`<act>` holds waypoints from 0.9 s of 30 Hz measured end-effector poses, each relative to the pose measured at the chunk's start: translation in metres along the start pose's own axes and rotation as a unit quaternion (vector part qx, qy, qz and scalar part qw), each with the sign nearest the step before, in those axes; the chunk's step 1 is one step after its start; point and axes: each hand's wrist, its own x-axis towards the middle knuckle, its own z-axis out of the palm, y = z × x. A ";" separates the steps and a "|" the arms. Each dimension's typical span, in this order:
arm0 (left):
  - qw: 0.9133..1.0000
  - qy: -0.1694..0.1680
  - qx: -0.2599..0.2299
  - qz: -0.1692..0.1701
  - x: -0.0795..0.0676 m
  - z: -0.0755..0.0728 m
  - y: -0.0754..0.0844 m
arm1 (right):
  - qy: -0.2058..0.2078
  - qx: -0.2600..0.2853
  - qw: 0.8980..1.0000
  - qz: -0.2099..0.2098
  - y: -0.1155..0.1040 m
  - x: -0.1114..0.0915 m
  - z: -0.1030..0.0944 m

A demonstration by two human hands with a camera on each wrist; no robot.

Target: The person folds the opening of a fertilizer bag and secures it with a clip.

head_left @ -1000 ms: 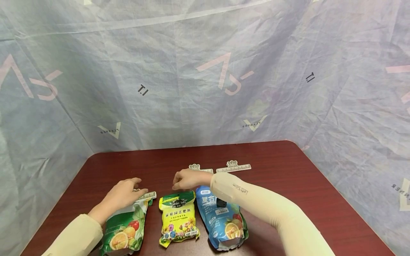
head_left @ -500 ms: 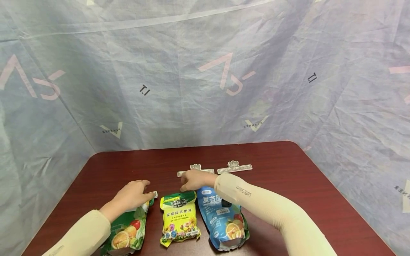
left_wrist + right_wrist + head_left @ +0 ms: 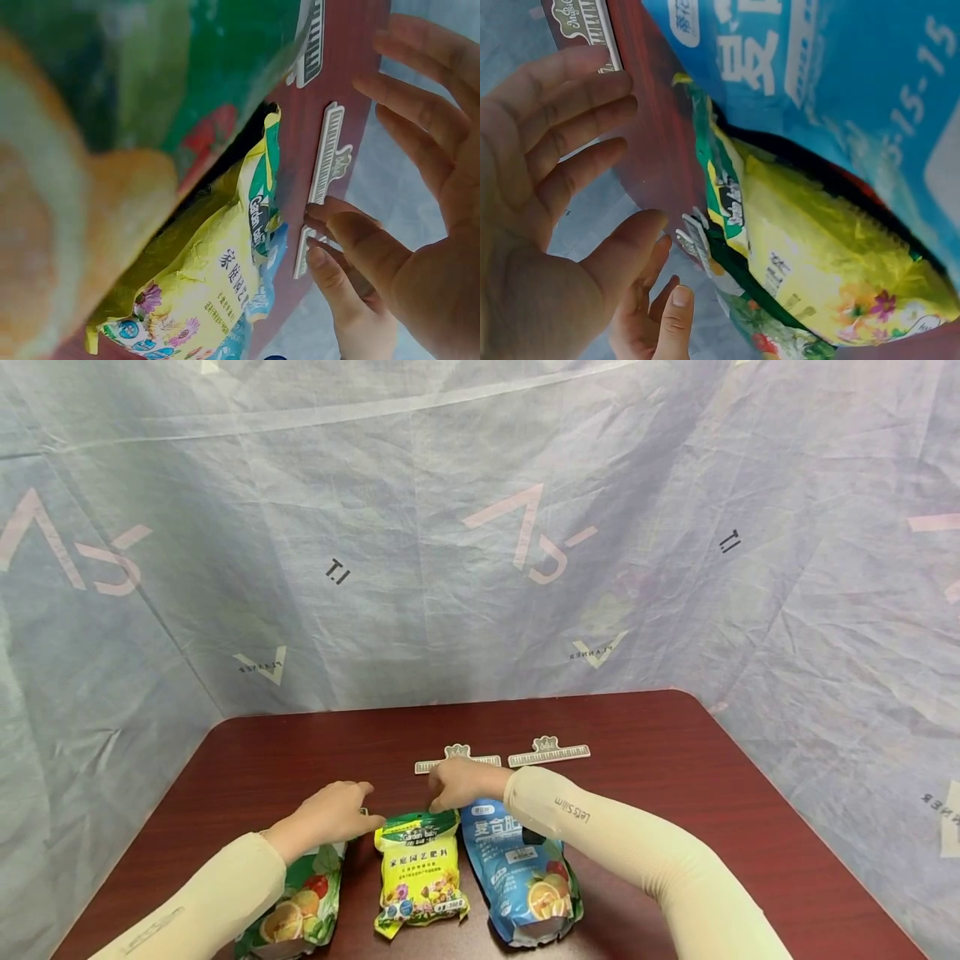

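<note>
Three fertilizer bags lie in a row: a green bag with fruit (image 3: 307,906), a yellow bag (image 3: 420,868) with a green top, and a blue bag (image 3: 517,877). My left hand (image 3: 333,814) hovers over the green bag's top end, thumb towards the yellow bag, holding nothing. Above the tops of the yellow and blue bags is my right hand (image 3: 465,782); its fingers are loosely bent around nothing in the right wrist view. A ruler-patterned sealing clip (image 3: 311,56) sits at the green bag's top, mostly hidden by the left hand in the head view.
Two more sealing clips lie behind the bags, a left one (image 3: 457,760) partly covered by my right hand and a right one (image 3: 549,752). The dark red table (image 3: 637,735) ends at a hanging grey cloth (image 3: 420,568) with printed letters.
My left hand has moved right, from the green bag's clip towards the yellow bag. My right hand has shifted slightly right. The bags and clips stay put.
</note>
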 end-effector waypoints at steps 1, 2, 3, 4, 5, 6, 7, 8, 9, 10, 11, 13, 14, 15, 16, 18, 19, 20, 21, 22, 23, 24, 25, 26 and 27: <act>1.000 -0.006 0.000 0.001 0.001 0.001 0.001 | -0.002 0.000 1.000 0.000 0.000 0.000 0.000; 1.000 -0.013 0.000 0.000 0.003 0.001 0.002 | -0.004 0.002 1.000 0.001 0.000 -0.001 0.001; 1.000 -0.021 0.000 -0.001 0.004 0.002 0.003 | -0.005 0.002 1.000 0.002 -0.001 -0.001 0.001; 1.000 -0.030 0.000 -0.002 0.006 0.003 0.004 | -0.007 0.004 1.000 0.004 -0.001 -0.001 0.002; 0.999 -0.038 -0.002 -0.003 0.008 0.004 0.005 | -0.011 0.006 1.000 0.005 -0.001 -0.002 0.003; 0.999 -0.047 -0.002 -0.003 0.010 0.005 0.005 | -0.012 0.004 1.000 0.006 -0.002 -0.002 0.003; 0.998 -0.057 -0.001 -0.005 0.012 0.005 0.006 | -0.012 0.002 1.000 0.005 -0.002 -0.002 0.004; 0.998 -0.066 0.000 -0.006 0.014 0.006 0.006 | -0.013 0.000 1.000 0.006 -0.002 -0.002 0.006; 0.997 -0.075 0.000 -0.007 0.016 0.007 0.007 | -0.013 -0.006 1.000 0.004 -0.002 -0.002 0.007; 0.997 -0.083 0.001 -0.007 0.018 0.008 0.008 | -0.014 -0.011 1.000 0.004 -0.003 -0.001 0.008; 0.996 -0.091 0.003 -0.009 0.020 0.009 0.008 | -0.015 -0.018 1.000 0.003 -0.003 -0.001 0.009; 0.994 -0.104 0.007 -0.012 0.023 0.010 0.010 | -0.019 -0.032 0.999 0.002 -0.004 0.000 0.011; 0.994 -0.109 0.009 -0.013 0.025 0.010 0.010 | -0.024 -0.036 0.999 0.002 -0.004 0.000 0.012; 0.994 -0.112 0.011 -0.015 0.026 0.011 0.011 | -0.028 -0.041 0.999 0.002 -0.004 0.001 0.014; 0.993 -0.114 0.014 -0.016 0.027 0.011 0.012 | -0.032 -0.044 0.998 0.003 -0.005 0.001 0.015; 0.993 -0.117 0.017 -0.018 0.029 0.011 0.013 | -0.038 -0.051 0.998 0.002 -0.005 0.001 0.016; 0.993 -0.119 0.018 -0.018 0.030 0.012 0.013 | -0.040 -0.053 0.998 0.002 -0.005 0.002 0.016; 0.992 -0.120 0.017 -0.019 0.030 0.012 0.014 | -0.042 -0.054 0.998 0.001 -0.004 0.002 0.017; 0.992 -0.124 0.014 -0.020 0.031 0.012 0.014 | -0.042 -0.055 0.998 0.000 -0.004 0.003 0.017; 0.992 -0.128 0.012 -0.020 0.031 0.012 0.014 | -0.041 -0.056 0.998 -0.001 -0.004 0.003 0.016; 0.991 -0.132 0.010 -0.021 0.032 0.013 0.014 | -0.040 -0.057 0.998 -0.002 -0.003 0.003 0.016; 0.990 -0.136 0.008 -0.022 0.032 0.013 0.014 | -0.042 -0.055 0.998 -0.001 -0.003 0.004 0.016; 0.990 -0.139 0.005 -0.021 0.033 0.013 0.014 | -0.042 -0.054 0.998 -0.001 -0.002 0.004 0.016; 0.990 -0.141 0.003 -0.019 0.034 0.014 0.014 | -0.044 -0.051 0.998 0.001 -0.001 0.005 0.016; 0.989 -0.144 0.001 -0.019 0.034 0.014 0.014 | -0.046 -0.047 0.998 0.004 0.000 0.006 0.015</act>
